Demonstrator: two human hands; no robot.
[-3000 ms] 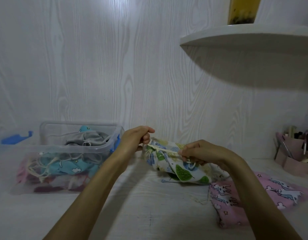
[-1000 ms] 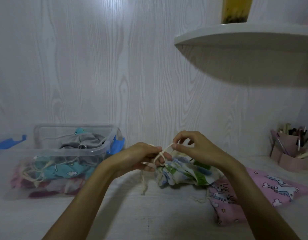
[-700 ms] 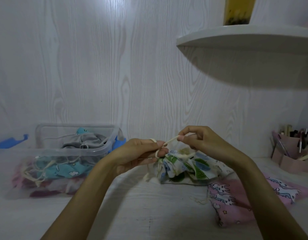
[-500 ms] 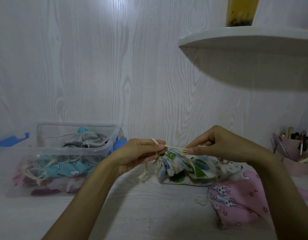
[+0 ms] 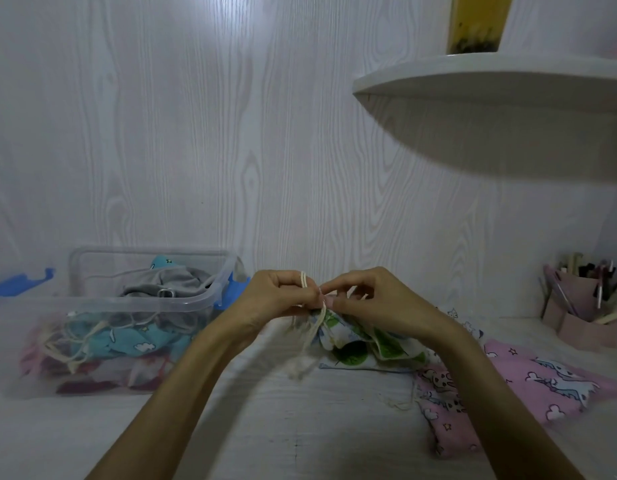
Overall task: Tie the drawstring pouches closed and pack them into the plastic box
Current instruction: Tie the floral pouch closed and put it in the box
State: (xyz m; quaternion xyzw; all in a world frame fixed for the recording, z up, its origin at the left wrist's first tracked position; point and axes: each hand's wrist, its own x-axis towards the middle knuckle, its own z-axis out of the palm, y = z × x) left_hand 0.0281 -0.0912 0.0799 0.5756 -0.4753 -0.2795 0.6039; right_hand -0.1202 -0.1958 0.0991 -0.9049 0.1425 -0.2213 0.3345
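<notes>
- The left hand [image 5: 277, 294] is curled at the gathered mouth of the leaf-print pouch [image 5: 360, 342], with a loop of the cream drawstring [image 5: 315, 325] wound over its forefinger; its fingers pinch the cord.
- The right hand [image 5: 376, 299] meets it fingertip to fingertip just right of that loop, thumb and forefinger pinched on the same cord, the other fingers bent above the cloth.
- The pouch's bunched neck sits directly under the two sets of fingertips, touching them; its body slopes down to the right beneath the right hand and wrist and rests on the white table [image 5: 300, 445].
- Loose ends of the drawstring hang from the pinch down towards the table, blurred, so how far the knot is formed cannot be told.
- A pink unicorn-print pouch [image 5: 542, 382] lies flat on the table, near and to the right, its upper edge tucked under the leaf-print one.
- The clear plastic box [image 5: 140, 306] stands at the left, well apart from the hands, with turquoise, grey and pink pouches and tangled cords inside; blue clips show on its ends.
- At the far right a pink holder [image 5: 577, 310] carries pens and pencils.
- A white shelf [image 5: 490, 81] juts from the wood-grain wall above the right hand, with a yellow container [image 5: 478, 22] standing on it.
</notes>
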